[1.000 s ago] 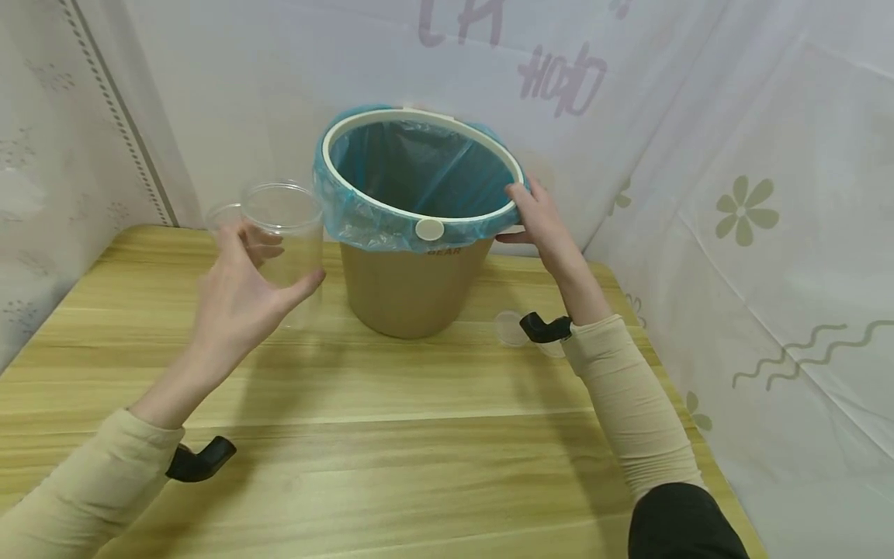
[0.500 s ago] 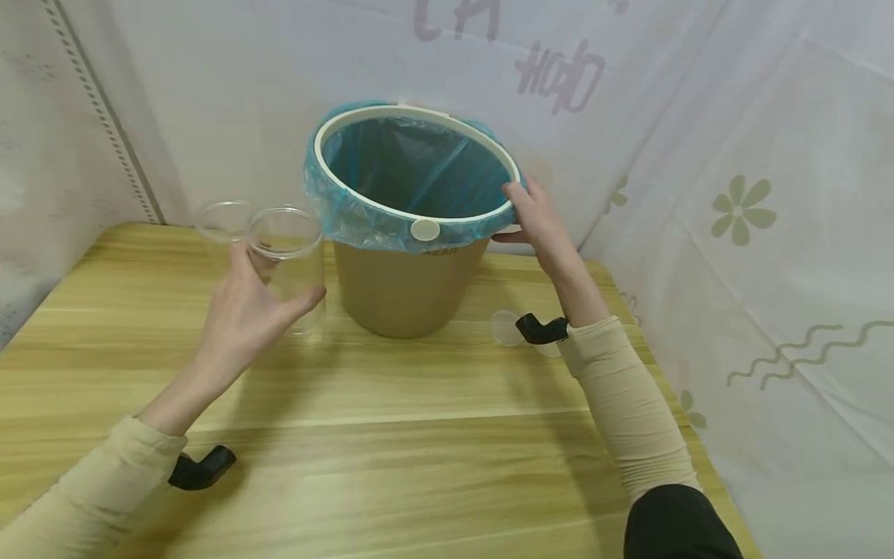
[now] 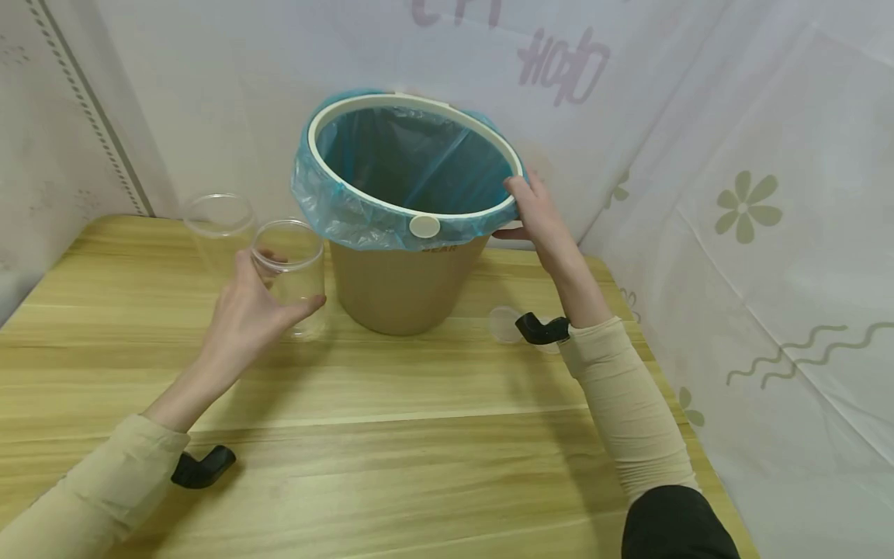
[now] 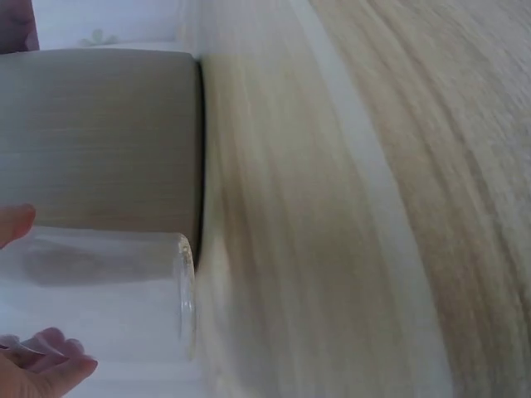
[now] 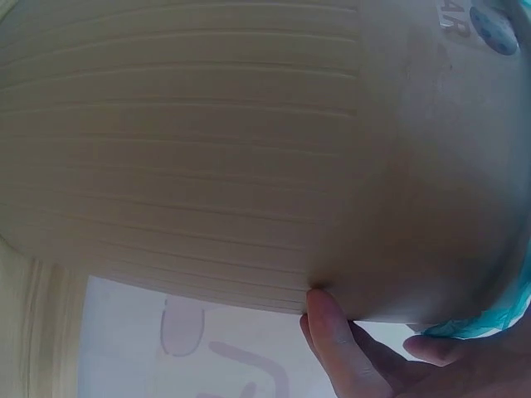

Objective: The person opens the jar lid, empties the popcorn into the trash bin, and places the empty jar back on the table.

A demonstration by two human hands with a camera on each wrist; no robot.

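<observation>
My left hand (image 3: 244,310) holds a clear plastic jar (image 3: 300,279) upright, thumb on its near right side and fingers on its left. The jar's base shows close to the tabletop in the left wrist view, beside the bin. A second clear jar (image 3: 220,221) stands just to the left, partly behind the hand. My right hand (image 3: 539,221) grips the right rim of a brown trash bin (image 3: 401,291), thumb on top and fingers against the side below. The bin has a cream ring (image 3: 363,198) over a blue bag (image 3: 349,229).
Two round translucent lids (image 3: 504,324) lie right of the bin, one partly hidden by the black wrist mount (image 3: 541,329). Another mount (image 3: 202,467) sticks out at the left cuff. A patterned curtain (image 3: 768,272) borders the wooden table (image 3: 391,481) at the back and sides.
My left hand has lowered its jar toward the table. The second jar shows more clearly to its left. The right hand stays on the bin's rim.
</observation>
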